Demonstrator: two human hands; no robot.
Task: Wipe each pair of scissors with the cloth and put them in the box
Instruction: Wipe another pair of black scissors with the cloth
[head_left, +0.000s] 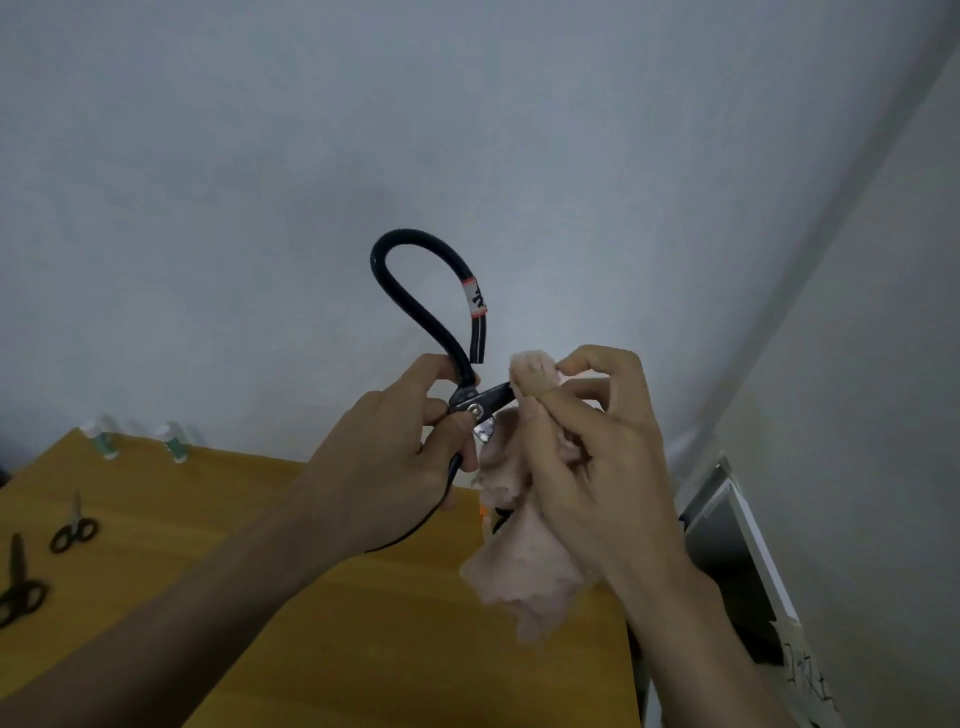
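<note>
The left hand (395, 457) grips a pair of large black scissors (441, 332) near the pivot, fingers curled round the lower handle, while the big looped handle with its white label stands up above the knuckles against the pale wall. The right hand (582, 457) is closed on a pink cloth (524, 561), bunching it round the blades so that only a short stretch of dark blade and a glint of metal by the rivet show; the tips are hidden in the folds. All this is held up in the air above the far edge of the yellow counter (311, 649). Two more pairs of black scissors lie on the counter well to the left, a small pair (75, 530) and a larger pair (18, 592), apparently not yet wiped. The box cannot be seen from here (it may be out of view below or to the side). To do this step well, I would judge it best to keep the left grip firm at the pivot so the blades cannot swing, pinch the cloth flat over both faces of the blades, and draw it outward from rivet to tip, away from the cutting edge and never along it toward the fingers. Keeping plenty of thickness between fingertips and edge should reduce the risk of a cut.
</note>
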